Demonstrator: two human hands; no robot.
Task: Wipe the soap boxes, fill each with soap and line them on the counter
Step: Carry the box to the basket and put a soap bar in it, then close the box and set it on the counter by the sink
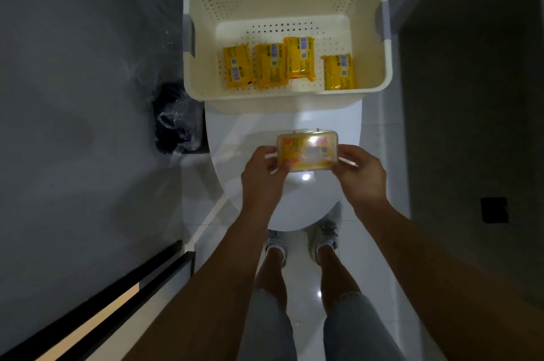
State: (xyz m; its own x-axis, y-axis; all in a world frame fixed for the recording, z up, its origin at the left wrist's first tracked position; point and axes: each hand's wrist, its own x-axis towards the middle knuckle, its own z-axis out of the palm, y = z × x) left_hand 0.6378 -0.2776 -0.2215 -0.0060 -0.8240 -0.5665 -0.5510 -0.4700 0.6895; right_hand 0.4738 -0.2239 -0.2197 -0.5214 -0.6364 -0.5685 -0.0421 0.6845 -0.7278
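Where hands (312,169) grip, soap-filled box (307,151).

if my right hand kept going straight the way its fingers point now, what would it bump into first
The right hand points left and slightly forward, and its fingers already grip the end of the clear soap box. So the box comes first; past it, the left hand on the other end.
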